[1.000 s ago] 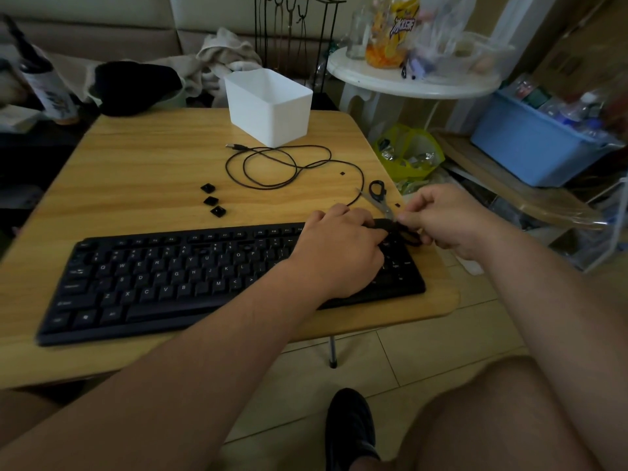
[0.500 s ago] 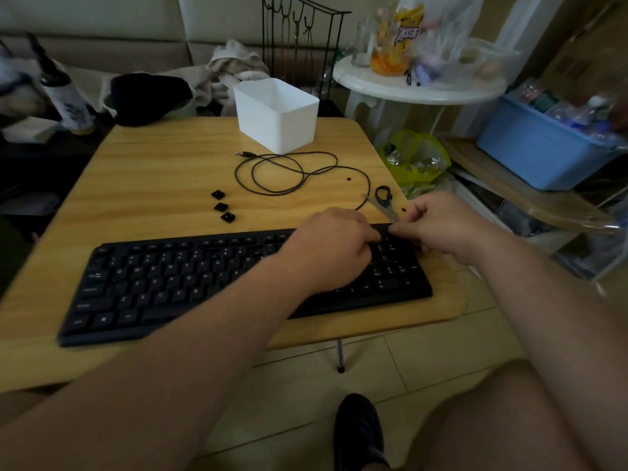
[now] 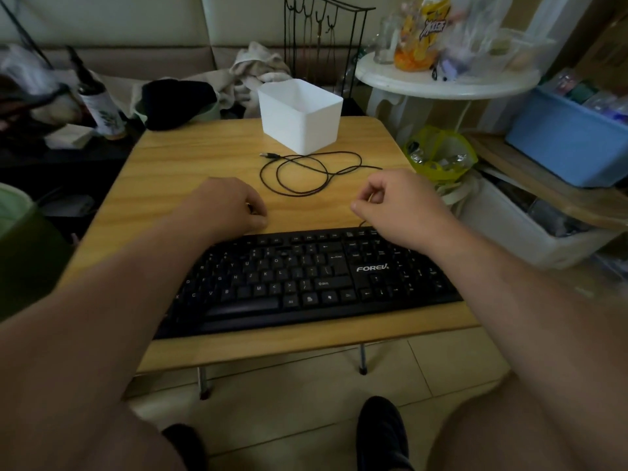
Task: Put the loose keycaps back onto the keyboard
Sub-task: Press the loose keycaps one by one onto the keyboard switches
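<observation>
Pickup first, by the look of it. Left hand (image 3: 231,209) down on the table (image 3: 190,154) just behind the keyboard (image 3: 306,277), fingers curled under and bunched together, a dark speck wedged between them (possibly one of the loose keycaps, too small to call). No other cap in plain sight; presumably hidden under that palm. Right hand (image 3: 397,202) poised above the keyboard's far right corner, fingers loosely curled, thumb stretched toward the forefinger; cannot tell whether pinching anything. Thin black cable (image 3: 306,175) looped between the hands, running on beneath the right one; white box (image 3: 300,117) well behind.

To do it well:

- Pinch one cap only, by its side walls, legend up and facing the sitter.
- Lift clear before moving, without raking the rest across the wood.
- Find the open socket first; hard to make out among black keys in this dim light, so feel for the gap.
- Set the cap square over the stem, then press straight down with a flat fingertip until seated.
- Steady the board with the right hand, and mind the cable beneath it.
</observation>
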Action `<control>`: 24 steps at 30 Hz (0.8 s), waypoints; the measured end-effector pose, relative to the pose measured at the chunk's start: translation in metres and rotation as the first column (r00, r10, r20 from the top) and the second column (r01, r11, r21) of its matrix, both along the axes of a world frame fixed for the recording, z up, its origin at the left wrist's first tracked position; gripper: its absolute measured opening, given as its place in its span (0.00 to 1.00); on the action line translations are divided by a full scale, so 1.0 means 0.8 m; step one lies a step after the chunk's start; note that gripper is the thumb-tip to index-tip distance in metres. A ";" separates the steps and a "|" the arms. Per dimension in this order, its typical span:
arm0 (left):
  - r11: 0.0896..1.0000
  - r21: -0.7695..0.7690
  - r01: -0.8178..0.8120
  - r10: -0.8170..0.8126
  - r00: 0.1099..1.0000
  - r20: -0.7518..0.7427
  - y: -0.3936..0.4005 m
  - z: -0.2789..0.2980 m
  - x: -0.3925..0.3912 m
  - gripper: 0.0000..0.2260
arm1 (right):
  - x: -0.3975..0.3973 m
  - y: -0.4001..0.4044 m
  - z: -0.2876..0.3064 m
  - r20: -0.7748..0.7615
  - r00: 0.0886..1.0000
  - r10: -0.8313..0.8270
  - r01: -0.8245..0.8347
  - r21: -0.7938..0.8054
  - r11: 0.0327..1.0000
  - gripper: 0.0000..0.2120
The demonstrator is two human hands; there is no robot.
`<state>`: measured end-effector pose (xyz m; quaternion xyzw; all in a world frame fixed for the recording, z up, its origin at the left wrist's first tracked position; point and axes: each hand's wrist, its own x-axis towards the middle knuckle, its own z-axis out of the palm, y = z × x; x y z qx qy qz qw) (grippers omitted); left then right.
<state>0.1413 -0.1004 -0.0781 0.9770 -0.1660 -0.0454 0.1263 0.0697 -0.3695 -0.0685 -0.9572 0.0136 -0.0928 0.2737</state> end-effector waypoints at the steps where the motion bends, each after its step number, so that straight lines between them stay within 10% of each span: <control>1: 1.000 -0.002 0.002 -0.002 1.000 0.003 -0.002 0.000 -0.001 0.04 | 0.002 0.005 0.001 0.003 1.000 0.003 -0.003 0.001 1.000 0.06; 8: 0.948 -0.302 -0.103 0.068 0.990 -0.122 -0.009 0.005 -0.011 0.04 | 0.008 0.054 0.005 0.031 0.989 0.144 -0.146 0.049 0.988 0.03; 14: 0.604 -0.740 -0.295 -0.103 0.892 -0.439 -0.020 0.015 -0.037 0.05 | 0.003 0.083 0.004 0.126 0.948 0.293 -0.303 0.073 0.950 0.14; 24: 0.459 -0.799 -0.388 -0.286 0.787 -0.547 -0.009 0.018 -0.043 0.09 | 0.002 0.080 0.001 0.227 0.933 0.279 -0.293 0.026 0.956 0.11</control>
